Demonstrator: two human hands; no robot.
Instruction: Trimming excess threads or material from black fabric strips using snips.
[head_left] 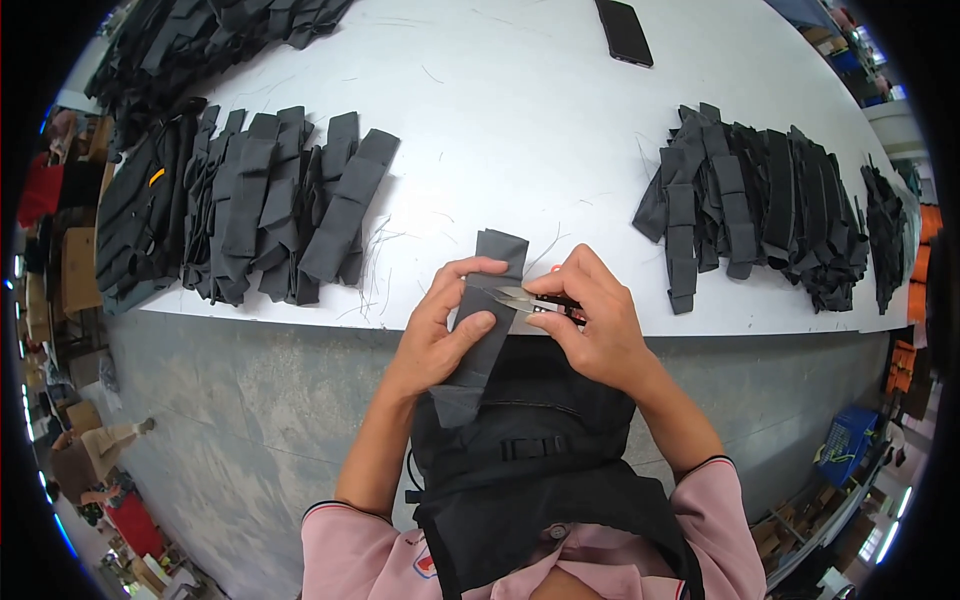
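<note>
A dark grey fabric strip (484, 340) lies across the fingers of my left hand (447, 322), pinched between thumb and fingers at the table's front edge. My right hand (592, 315) is closed around a pair of thread snips (556, 303) with dark handles. The metal blades reach left onto the strip, close to my left fingers. Whether they touch a thread there is too small to tell. The strip's lower end hangs past the table edge in front of my black apron (535, 420).
Piles of dark grey strips lie on the white table (490, 130) at left (270, 200) and right (760, 200), with more fabric (210, 40) at the far left. A black phone (625, 33) rests at the back. Loose threads (378, 262) are scattered about. Grey floor (270, 400) shows below.
</note>
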